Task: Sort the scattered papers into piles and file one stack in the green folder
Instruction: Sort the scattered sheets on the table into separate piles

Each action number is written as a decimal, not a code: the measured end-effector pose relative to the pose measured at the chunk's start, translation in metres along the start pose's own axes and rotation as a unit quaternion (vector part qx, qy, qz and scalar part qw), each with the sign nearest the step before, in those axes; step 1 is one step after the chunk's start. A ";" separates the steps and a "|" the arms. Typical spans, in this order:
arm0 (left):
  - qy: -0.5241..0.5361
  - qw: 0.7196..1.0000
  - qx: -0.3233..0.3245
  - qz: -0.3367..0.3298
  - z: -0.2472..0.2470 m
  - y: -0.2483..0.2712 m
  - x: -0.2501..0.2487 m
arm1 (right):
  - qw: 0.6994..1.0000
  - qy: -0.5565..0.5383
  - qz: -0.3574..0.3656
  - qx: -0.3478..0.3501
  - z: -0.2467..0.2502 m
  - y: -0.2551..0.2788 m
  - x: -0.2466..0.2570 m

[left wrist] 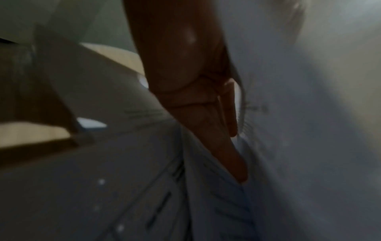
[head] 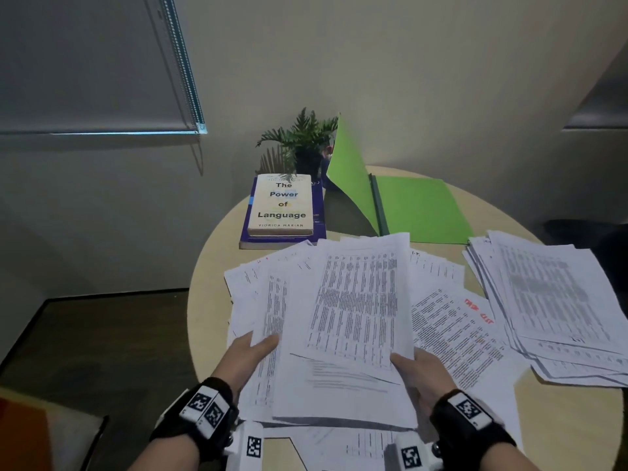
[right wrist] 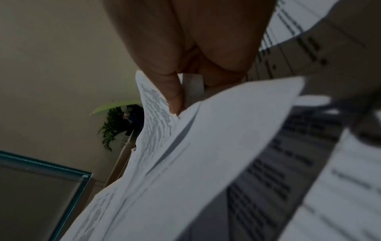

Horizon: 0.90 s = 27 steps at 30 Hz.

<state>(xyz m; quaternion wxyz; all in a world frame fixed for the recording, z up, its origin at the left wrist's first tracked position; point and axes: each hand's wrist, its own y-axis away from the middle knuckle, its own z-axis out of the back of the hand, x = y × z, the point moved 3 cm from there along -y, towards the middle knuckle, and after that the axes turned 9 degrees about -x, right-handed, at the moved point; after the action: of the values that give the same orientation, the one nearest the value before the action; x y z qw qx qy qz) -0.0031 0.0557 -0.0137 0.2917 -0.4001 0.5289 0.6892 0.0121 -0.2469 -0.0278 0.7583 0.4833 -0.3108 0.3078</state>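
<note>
Right hand pinches the near right corner of a lifted sheaf of white printed sheets, thumb on top, fingers underneath; the right-wrist view confirms the pinch. Left hand has its fingers slid under the left side of the sheaf and its thumb laid on top, likely supporting it so it doesn't sag.

The loose fan of white papers under it covers the middle of the round beige worktop. A sorted pile of white sheets sits at the right, overhanging the rim, so it could slide off.

Green card folder lies open at the back, left cover propped up, right flap bare: room to drop a stack. Two stacked books and a small potted fern crowd its left.
</note>
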 end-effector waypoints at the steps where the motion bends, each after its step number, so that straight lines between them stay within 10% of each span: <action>1: 0.002 1.000 0.012 0.009 -0.004 0.003 0.001 | 1.000 0.002 -0.001 0.008 -0.006 0.002 -0.002; 15: 0.078 0.995 -0.025 0.059 0.005 -0.005 0.012 | 0.995 0.094 0.031 0.019 0.005 0.026 0.015; 20: 0.005 1.000 -0.001 0.021 -0.013 -0.002 0.014 | 0.965 0.233 0.118 0.023 -0.010 0.033 0.011; 24: 0.006 0.999 -0.036 -0.009 0.000 -0.008 0.009 | 0.923 0.307 0.191 -0.131 0.017 0.020 0.023; 27: 0.038 0.997 -0.059 -0.016 0.020 -0.006 -0.002 | 0.885 0.436 0.122 -0.110 0.035 0.004 0.011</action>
<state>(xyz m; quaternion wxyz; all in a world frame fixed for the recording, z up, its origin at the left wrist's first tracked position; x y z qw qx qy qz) -0.0018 0.0766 -0.0127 0.2582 -0.4506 0.4919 0.6988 0.0094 -0.2765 -0.0050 0.8220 0.1722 -0.0374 0.5416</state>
